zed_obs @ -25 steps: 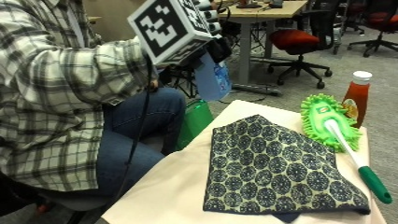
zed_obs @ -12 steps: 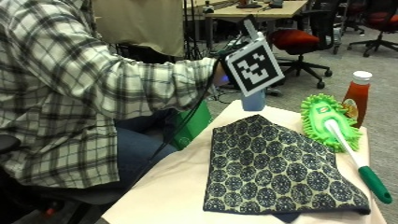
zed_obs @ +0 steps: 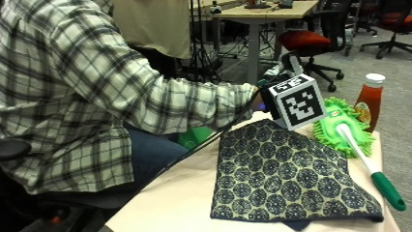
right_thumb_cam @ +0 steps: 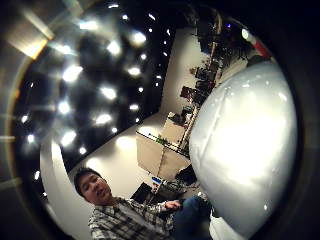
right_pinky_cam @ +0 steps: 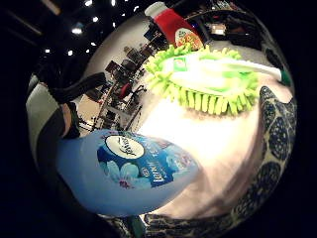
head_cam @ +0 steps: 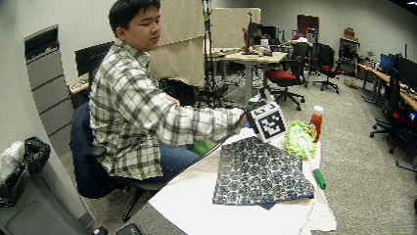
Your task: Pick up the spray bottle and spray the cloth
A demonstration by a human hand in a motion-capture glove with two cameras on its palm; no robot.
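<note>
My gloved right hand point(zed_obs: 265, 94) is over the table's far edge, at the back corner of the cloth, mostly hidden behind its marker cube. It holds the pale blue spray bottle point(right_pinky_cam: 129, 171), which fills much of both palm views point(right_thumb_cam: 245, 150); the outside view hides the bottle. The cloth point(zed_obs: 283, 179), dark blue with a round pattern, lies spread flat on the table point(zed_obs: 170, 200). In the little finger side palm view the cloth point(right_pinky_cam: 277, 129) lies just past the bottle.
A green fluffy duster point(zed_obs: 341, 126) with a white and green handle point(zed_obs: 373, 174) lies along the cloth's far side. A red ketchup bottle point(zed_obs: 369, 99) stands behind it. Something green point(zed_obs: 193, 137) sits below the table edge by the person's knee.
The hand has carried the bottle from up near the person's chest down and across to the table's far edge, beside the duster.
</note>
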